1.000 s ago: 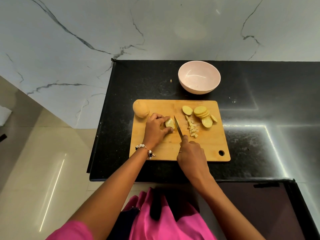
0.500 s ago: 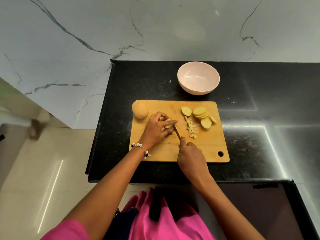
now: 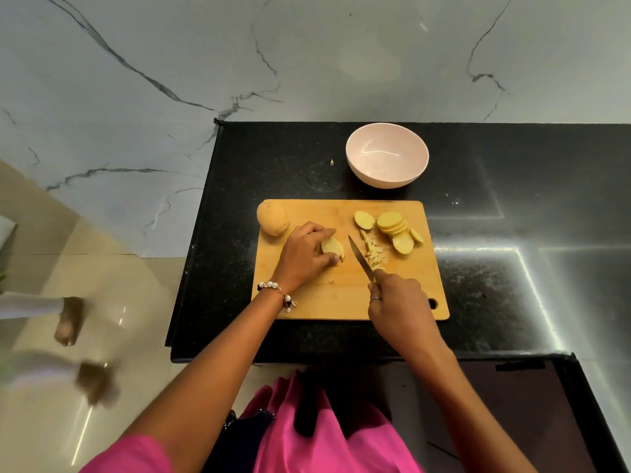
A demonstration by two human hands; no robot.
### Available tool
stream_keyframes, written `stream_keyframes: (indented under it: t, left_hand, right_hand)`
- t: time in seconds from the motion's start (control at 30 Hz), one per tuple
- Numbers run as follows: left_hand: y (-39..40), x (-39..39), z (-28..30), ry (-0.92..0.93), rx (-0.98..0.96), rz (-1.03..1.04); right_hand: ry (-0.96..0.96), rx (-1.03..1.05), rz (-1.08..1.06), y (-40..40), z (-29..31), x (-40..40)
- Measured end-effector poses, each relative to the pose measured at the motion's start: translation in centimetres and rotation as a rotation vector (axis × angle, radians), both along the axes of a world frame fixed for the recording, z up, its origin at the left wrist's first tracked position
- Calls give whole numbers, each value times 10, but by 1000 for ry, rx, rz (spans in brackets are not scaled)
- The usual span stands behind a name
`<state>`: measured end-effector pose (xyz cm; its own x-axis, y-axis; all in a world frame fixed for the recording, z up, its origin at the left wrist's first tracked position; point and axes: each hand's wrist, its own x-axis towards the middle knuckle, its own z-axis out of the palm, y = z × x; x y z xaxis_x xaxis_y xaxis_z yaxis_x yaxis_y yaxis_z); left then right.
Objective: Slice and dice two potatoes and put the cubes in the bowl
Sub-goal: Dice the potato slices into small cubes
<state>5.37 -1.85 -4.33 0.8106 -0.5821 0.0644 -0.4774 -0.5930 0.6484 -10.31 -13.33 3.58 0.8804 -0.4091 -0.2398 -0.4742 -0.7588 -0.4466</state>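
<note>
The left hand (image 3: 305,256) pinched a small stack of potato slices (image 3: 332,248) between thumb and fingers near the middle of the cutting board (image 3: 341,295). The right hand (image 3: 403,307) was curled around the handle of the knife (image 3: 361,258), whose blade pointed toward 11 o'clock and lay just beside the stack, apart from it. On the other side of the blade, toward 1 o'clock, lay a little heap of cut pieces (image 3: 375,252), and further at 2 o'clock a row of round slices (image 3: 396,228). The whole potato (image 3: 272,219) sat at the board's 10 o'clock corner, not yet cut. The bowl (image 3: 387,155) stood beyond the board at 12 o'clock on the black counter (image 3: 239,199), and it looked to hold no cubes.

The step in hand seemed to be cutting the stack into strips and cubes. To do it well, the person would probably keep the fingertips tucked back from the edge, hold the slices flat so they did not slide, and make even cuts straight down.
</note>
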Motion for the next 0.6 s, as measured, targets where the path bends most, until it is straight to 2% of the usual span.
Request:
stream_keyframes:
  t: [0.17, 0.33, 0.5, 0.6]
  left_hand:
    - [-12, -14, -3, -62, 87, 119]
    - [-14, -15, -6, -36, 3, 196]
    - [-9, -14, -8, 5, -33, 154]
    - [3, -11, -7, 57, -98, 105]
  right_hand:
    - [-32, 3, -54, 6, -11, 3]
    - [-85, 47, -67, 5, -8, 3]
    - [-161, 90, -15, 9, -8, 8]
    - [-163, 43, 46, 14, -18, 15]
